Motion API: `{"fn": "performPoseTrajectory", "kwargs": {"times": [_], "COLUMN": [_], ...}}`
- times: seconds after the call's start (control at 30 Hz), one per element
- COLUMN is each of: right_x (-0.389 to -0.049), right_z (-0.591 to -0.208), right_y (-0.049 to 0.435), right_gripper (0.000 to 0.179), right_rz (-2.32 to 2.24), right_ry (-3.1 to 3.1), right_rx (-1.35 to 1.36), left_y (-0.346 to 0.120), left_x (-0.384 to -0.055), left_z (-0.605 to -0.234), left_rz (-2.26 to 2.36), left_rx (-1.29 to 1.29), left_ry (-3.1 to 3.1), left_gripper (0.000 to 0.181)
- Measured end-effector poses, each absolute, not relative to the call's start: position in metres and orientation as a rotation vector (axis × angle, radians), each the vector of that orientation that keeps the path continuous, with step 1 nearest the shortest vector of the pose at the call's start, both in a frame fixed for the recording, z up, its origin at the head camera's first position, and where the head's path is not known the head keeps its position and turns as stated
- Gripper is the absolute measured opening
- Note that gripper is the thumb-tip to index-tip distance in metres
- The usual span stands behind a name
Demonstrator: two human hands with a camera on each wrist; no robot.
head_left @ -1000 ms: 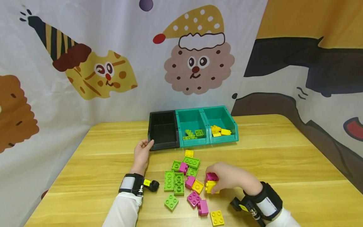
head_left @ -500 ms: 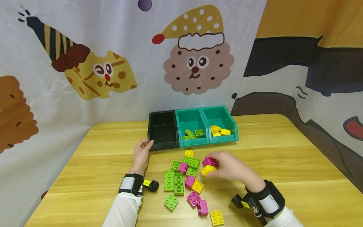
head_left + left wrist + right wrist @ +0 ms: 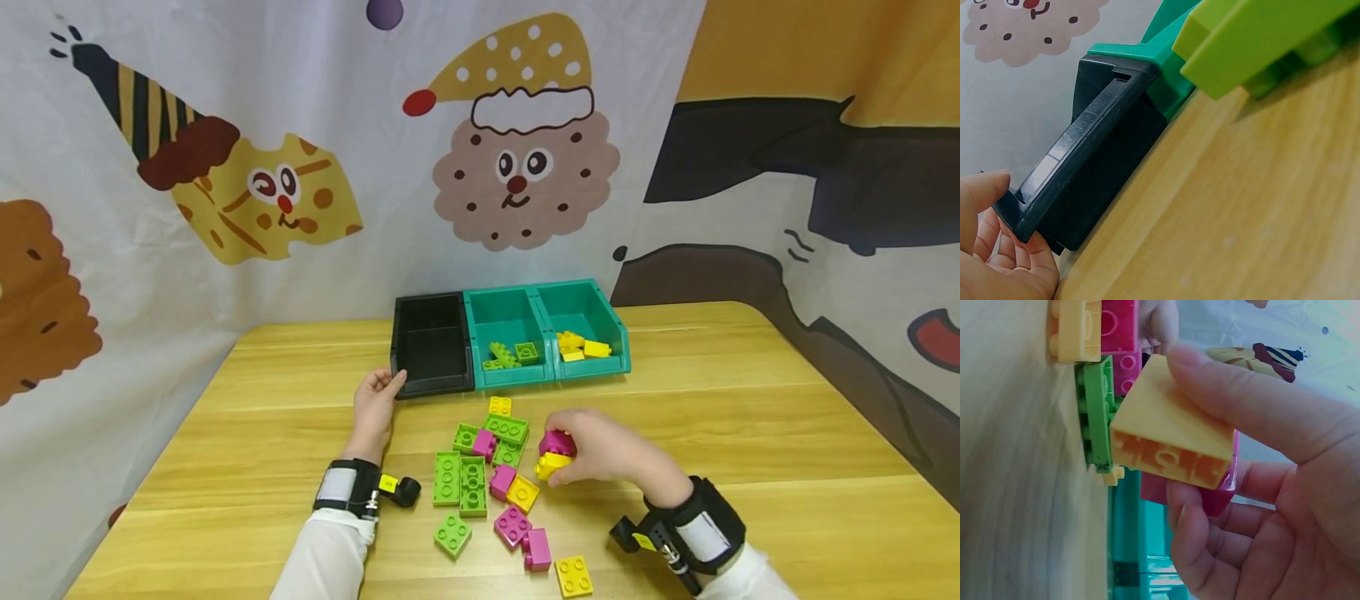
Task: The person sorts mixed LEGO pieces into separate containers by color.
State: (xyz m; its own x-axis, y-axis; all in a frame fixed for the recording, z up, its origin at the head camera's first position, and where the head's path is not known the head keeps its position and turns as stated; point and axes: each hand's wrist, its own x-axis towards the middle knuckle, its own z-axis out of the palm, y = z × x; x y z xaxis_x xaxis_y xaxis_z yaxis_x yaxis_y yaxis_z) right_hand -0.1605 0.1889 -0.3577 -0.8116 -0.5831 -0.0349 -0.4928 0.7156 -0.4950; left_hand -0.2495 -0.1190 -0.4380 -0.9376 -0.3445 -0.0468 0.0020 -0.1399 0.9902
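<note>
Our right hand [image 3: 602,447] pinches a yellow block [image 3: 553,467] and a pink block [image 3: 557,443] together.
We see both between thumb and curled fingers, slightly lower in the head view than half a second ago; our left hand [image 3: 374,410] still grips the black bin [image 3: 438,385]. Up close, yellow partly hides pink.

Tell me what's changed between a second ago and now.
In the head view, the right hand moved the yellow brick and pink brick up toward the green bins, then partway back. Nothing was visibly grabbed or released. The left hand stayed on the black bin; the loose bricks look unmoved.
</note>
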Motion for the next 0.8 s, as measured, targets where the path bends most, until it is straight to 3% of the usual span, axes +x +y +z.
{"fn": "performPoseTrajectory", "kwargs": {"times": [0.43,0.67,0.8], "right_x": [-0.169,-0.173,-0.175], "right_z": [-0.374,-0.378,-0.378], "right_y": [0.19,0.193,0.193], "right_gripper": [0.033,0.013,0.013], "right_rz": [-0.676,-0.74,-0.729], "right_ry": [2.719,2.731,2.738], "right_rx": [-0.825,-0.842,-0.856], "left_y": [-0.119,-0.119,-0.119], "left_x": [-0.249,-0.25,-0.25], "left_z": [-0.437,-0.438,-0.437], "left_rz": [-2.185,-2.188,-2.188], "left_rx": [0.37,0.371,0.369], "left_ry": [-1.873,-1.875,-1.873], "left_gripper": [0.013,0.014,0.014]}}
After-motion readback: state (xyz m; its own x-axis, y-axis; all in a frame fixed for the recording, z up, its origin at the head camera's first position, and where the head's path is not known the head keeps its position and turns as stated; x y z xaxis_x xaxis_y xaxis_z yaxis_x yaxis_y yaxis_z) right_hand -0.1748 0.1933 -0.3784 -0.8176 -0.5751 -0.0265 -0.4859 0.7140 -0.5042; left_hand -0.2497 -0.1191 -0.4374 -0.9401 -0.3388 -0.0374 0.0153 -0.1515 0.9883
